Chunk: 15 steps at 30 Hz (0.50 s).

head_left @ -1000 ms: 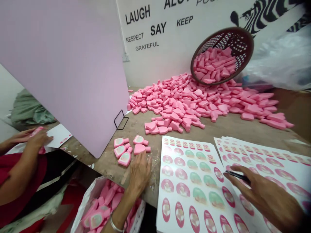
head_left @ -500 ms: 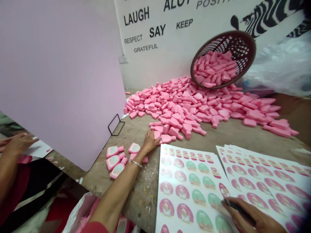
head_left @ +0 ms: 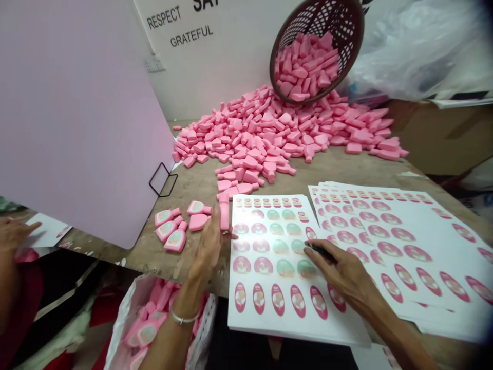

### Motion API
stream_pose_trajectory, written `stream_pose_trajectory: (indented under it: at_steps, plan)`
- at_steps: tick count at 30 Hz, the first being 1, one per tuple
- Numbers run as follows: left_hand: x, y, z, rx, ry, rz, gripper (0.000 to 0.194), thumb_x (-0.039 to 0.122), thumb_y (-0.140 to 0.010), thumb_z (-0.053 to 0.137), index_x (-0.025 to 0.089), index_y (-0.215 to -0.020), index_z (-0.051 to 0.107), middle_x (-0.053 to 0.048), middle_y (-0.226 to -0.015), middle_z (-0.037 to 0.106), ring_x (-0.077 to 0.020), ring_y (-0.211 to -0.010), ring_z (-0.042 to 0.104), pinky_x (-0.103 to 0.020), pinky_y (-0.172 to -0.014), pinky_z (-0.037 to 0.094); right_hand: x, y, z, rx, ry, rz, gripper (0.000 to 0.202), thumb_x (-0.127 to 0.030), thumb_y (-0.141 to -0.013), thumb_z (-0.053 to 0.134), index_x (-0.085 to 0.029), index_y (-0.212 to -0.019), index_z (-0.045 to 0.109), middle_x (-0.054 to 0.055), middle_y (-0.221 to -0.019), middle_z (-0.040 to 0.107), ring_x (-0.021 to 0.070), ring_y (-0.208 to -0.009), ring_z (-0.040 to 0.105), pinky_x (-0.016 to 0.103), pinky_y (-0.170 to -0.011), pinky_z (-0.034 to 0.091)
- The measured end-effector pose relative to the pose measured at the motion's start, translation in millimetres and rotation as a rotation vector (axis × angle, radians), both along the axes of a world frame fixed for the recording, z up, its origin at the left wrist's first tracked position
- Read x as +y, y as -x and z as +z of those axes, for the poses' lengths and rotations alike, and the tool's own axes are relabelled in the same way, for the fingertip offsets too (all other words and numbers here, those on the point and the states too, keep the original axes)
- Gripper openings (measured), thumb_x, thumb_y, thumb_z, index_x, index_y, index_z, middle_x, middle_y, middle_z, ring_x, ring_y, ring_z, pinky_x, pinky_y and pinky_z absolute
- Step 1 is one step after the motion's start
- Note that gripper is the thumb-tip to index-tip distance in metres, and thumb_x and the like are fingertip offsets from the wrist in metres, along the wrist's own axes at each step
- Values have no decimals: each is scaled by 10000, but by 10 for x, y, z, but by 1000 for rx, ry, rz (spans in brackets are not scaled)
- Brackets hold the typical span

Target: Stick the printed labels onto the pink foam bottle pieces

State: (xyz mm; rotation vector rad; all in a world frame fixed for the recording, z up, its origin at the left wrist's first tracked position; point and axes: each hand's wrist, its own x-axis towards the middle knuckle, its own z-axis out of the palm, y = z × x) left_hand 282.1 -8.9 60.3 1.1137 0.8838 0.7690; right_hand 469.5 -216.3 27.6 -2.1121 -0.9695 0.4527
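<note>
My left hand [head_left: 208, 244] grips a pink bottle-shaped piece [head_left: 224, 213] at the left edge of a sticker sheet [head_left: 269, 308]. The piece stands on end, and no label shows on the side facing me. My right hand [head_left: 342, 267] is closed around a slim dark tool [head_left: 322, 252], its tip over the green oval stickers; I cannot make out its exact kind. Pink and green stickers cover the sheet, with gaps in places. Just left of my left hand lie several labelled pink pieces [head_left: 175, 240] and a plain one [head_left: 198, 222].
A large heap of pink pieces [head_left: 250, 123] spreads from a tipped brown basket [head_left: 360, 31]. More sticker sheets [head_left: 419, 221] lie at right. A white sack [head_left: 125, 313] of pieces sits below the table edge. A pale panel [head_left: 77, 103] separates another person's hand [head_left: 15, 231] at left.
My left hand has drawn back from the heap toward the sheet with a pink piece in it. The view has shifted down and right. My right hand stays at the sheet with its tool.
</note>
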Motion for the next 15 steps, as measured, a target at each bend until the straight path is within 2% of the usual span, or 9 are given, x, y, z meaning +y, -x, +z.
stream_pose_trajectory:
  at_steps: [2, 4, 7, 11, 13, 15]
  plan:
    - [-258, 64, -40, -146, 162, -43, 344, 490, -755, 668, 163, -808, 577, 14, -686, 560, -103, -576, 538, -250, -568, 533, 81, -9, -11, 9, -17, 19, 383, -548, -845, 504, -229, -1007, 642, 45, -901, 718, 195, -775, 660, 278, -668, 509]
    - [-445, 89, -57, -187, 244, -94, 312, 412, -725, 726, 154, -818, 577, 10, -690, 574, -104, -573, 550, -269, -566, 559, 151, -17, -41, -19, -34, 26, 375, -544, -861, 473, -229, -996, 626, 39, -827, 708, 188, -708, 646, 286, -639, 495]
    - [-589, 98, -37, -210, 354, -157, 313, 363, -730, 735, 134, -874, 576, -37, -766, 645, -153, -639, 644, -331, -645, 591, 193, 12, -70, -90, -27, 32, 330, -529, -881, 433, -249, -937, 601, 17, -727, 674, 174, -617, 609, 282, -582, 461]
    - [-562, 65, 0, -234, 349, -185, 320, 325, -761, 703, 126, -967, 562, -119, -942, 697, -238, -796, 708, -323, -680, 588, 158, 50, -31, -137, 55, 156, 287, -503, -877, 445, -249, -834, 571, 5, -703, 645, 165, -605, 573, 274, -568, 424]
    - [-496, 3, -8, -242, 314, -209, 288, 295, -756, 706, 132, -944, 561, -117, -931, 702, -238, -802, 712, -295, -660, 583, 169, -2, -7, -124, 69, 239, 296, -500, -885, 435, -243, -810, 562, 0, -707, 634, 159, -612, 560, 272, -575, 414]
    - [-426, -100, -36, -241, 306, -239, 270, 258, -735, 723, 134, -917, 567, -95, -891, 699, -213, -773, 711, -285, -674, 583, 249, -113, -2, -107, 35, 263, 321, -504, -902, 410, -237, -795, 552, -8, -701, 623, 147, -607, 546, 264, -574, 401]
